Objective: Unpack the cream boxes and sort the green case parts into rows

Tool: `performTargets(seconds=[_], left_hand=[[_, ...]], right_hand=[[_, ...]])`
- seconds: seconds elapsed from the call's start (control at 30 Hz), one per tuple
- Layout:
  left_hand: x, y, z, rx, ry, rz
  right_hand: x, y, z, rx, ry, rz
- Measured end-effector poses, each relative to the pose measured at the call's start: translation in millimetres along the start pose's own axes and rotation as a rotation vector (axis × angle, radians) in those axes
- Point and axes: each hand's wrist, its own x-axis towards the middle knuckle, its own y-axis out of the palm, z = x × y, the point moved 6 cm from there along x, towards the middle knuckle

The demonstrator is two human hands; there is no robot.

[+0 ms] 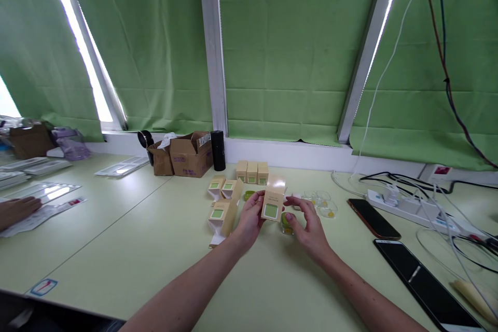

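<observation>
Tan cardboard is sitting in the left hand, whose fingers are clamping a small carton with a green square label, holding it upright just above the tabletop with its top flap standing open. The right hand is hovering just beside it, fingers loosely spread and gripping nothing, its thumb lying against a small green jar on the tabletop. Open cartons are lying to the left, and three closed boxes are standing in a row behind.
</observation>
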Motion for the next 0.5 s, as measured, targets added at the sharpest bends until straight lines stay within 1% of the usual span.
performTargets(seconds=[0.17,0.3,0.5], left_hand=[[-3,4.0,0,0.046,0.03,0.034],[-4,8.4,1,0.07,0.04,0.069],[-7,10.6,-3,0.161,0.063,0.079]], right_hand=[[0,3,2,0.016,-0.013,0.032],[0,3,-1,0.034,-0.013,0.014],[2,-1,-6,0.132,0.064,-0.037]])
